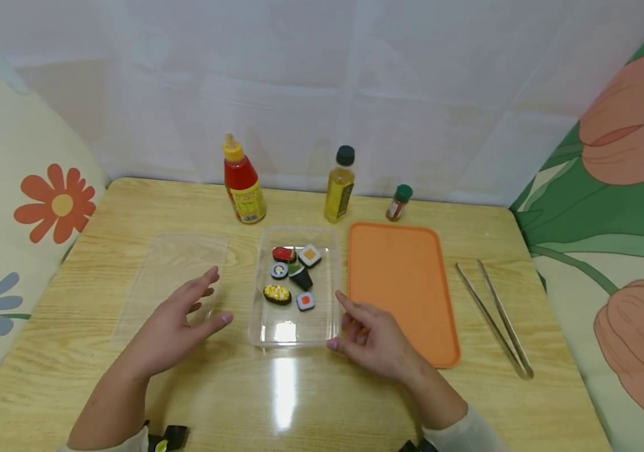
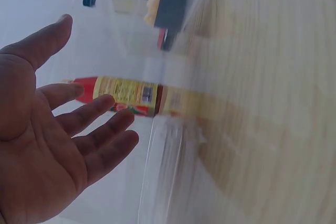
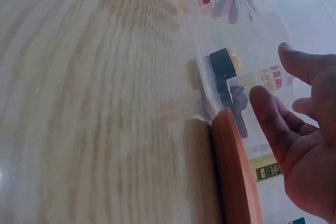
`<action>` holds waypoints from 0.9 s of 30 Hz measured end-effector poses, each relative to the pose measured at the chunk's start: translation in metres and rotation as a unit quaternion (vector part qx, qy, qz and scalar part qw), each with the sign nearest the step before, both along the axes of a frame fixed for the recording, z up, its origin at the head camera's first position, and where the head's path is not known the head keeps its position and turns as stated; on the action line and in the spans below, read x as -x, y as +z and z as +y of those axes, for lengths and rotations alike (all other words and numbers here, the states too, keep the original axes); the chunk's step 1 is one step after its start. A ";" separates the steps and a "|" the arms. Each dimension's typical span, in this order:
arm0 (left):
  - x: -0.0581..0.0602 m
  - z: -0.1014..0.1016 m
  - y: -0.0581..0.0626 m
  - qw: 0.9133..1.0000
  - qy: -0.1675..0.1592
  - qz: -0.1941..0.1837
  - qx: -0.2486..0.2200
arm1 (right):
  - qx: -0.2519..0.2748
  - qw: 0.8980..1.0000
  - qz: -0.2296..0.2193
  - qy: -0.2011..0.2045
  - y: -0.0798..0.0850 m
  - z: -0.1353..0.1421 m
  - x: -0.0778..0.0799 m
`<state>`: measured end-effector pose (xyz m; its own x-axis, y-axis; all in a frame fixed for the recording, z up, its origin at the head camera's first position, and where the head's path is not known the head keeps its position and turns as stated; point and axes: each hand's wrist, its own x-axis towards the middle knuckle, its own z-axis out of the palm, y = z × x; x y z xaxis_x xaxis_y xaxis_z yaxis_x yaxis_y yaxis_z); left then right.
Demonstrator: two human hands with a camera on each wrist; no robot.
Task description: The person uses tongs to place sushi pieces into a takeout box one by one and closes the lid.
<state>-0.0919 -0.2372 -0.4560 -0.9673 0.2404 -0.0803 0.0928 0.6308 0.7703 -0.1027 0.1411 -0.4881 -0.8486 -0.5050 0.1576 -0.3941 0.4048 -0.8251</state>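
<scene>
A clear plastic container (image 1: 296,326) stands mid-table, holding several toy sushi pieces, among them a corn-topped piece (image 1: 277,294), a dark cone-shaped roll (image 1: 301,277) and a red-topped piece (image 1: 284,254). My right hand (image 1: 375,339) is at the container's right wall, fingers loosely bent and thumb apart; whether the fingertips touch the wall I cannot tell. To the left, a flat transparent lid (image 1: 189,254) lies on the table. My left hand (image 1: 177,323) hovers over the lid's right part, fingers spread and holding nothing, as its palm (image 2: 42,150) shows in the left wrist view.
An orange tray (image 1: 398,270) lies right of the container, with metal tongs (image 1: 499,323) beyond it. Along the back stand a red sauce bottle (image 1: 244,188), an oil bottle (image 1: 339,188) and a small green-capped jar (image 1: 398,204). A white cloth (image 1: 299,81) hangs behind.
</scene>
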 end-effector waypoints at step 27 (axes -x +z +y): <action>-0.011 -0.077 0.006 0.995 0.084 0.006 0.058 | 0.075 0.995 0.022 0.059 0.035 -0.087 -0.031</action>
